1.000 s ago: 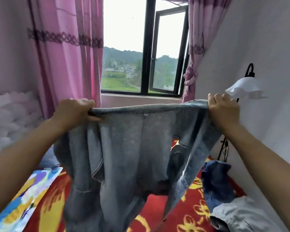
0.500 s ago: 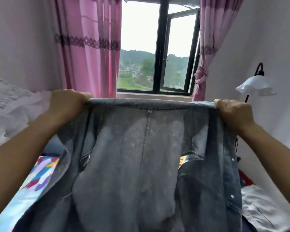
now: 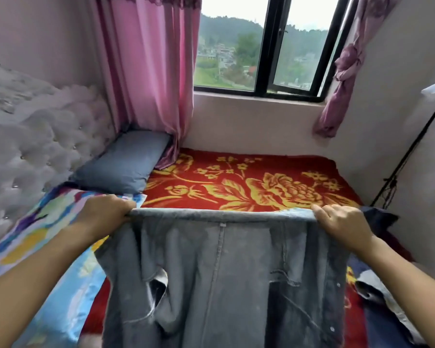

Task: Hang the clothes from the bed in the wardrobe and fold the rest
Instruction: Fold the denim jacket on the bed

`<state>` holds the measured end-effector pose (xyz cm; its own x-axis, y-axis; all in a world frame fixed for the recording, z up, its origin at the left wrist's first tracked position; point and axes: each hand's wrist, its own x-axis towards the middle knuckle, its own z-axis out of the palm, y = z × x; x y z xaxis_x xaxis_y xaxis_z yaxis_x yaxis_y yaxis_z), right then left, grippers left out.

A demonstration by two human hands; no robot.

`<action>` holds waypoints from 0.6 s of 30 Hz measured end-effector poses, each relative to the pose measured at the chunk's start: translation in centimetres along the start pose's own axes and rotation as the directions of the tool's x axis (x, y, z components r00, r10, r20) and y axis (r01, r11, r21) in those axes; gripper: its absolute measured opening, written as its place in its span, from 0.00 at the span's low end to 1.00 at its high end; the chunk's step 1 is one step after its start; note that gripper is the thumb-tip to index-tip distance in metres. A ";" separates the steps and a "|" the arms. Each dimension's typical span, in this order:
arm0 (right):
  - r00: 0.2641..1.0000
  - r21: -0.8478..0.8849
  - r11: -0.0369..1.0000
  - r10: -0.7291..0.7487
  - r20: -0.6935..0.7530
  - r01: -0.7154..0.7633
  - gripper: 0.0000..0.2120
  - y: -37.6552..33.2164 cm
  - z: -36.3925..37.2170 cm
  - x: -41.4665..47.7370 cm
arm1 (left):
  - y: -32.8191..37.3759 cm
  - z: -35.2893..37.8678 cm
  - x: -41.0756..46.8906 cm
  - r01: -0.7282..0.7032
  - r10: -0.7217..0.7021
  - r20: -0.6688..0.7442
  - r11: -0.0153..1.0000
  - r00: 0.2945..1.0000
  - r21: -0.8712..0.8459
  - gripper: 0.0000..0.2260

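Over the bed (image 3: 236, 187), the left hand (image 3: 106, 212) and right hand (image 3: 342, 224), each clamped on the jacket (image 3: 224, 272), have lowered it from window height, likely for folding.

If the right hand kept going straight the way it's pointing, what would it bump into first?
Probably the red flowered blanket. The right hand, gripping the denim jacket, points forward and leftward over it. If it travels level, the wall under the window comes first; depth is unclear.
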<state>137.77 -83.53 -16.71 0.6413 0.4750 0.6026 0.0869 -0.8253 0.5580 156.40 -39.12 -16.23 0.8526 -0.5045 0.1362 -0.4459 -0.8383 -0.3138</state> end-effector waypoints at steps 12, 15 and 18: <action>0.478 -0.032 0.602 0.664 0.575 -0.798 0.21 12.8 27.4 17.5 | 1.4 2.7 32.1 0.485 -0.556 -0.046 0.758 0.830 -0.436 0.30; 0.367 -0.048 0.573 0.585 0.723 -0.818 0.36 8.5 33.8 15.0 | 4.8 9.9 32.6 0.637 -0.546 0.329 0.649 0.770 -0.416 0.47; 0.218 -0.049 0.559 0.401 0.890 -0.827 0.34 0.1 36.6 7.1 | 8.7 18.9 25.7 0.650 -0.463 0.513 0.707 0.723 -0.279 0.48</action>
<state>170.23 -91.47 -33.24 0.8531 -0.4991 -0.1521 -0.5195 -0.8397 -0.1584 179.56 -55.50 -33.21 0.9624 0.1296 -0.2388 0.1636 -0.9781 0.1285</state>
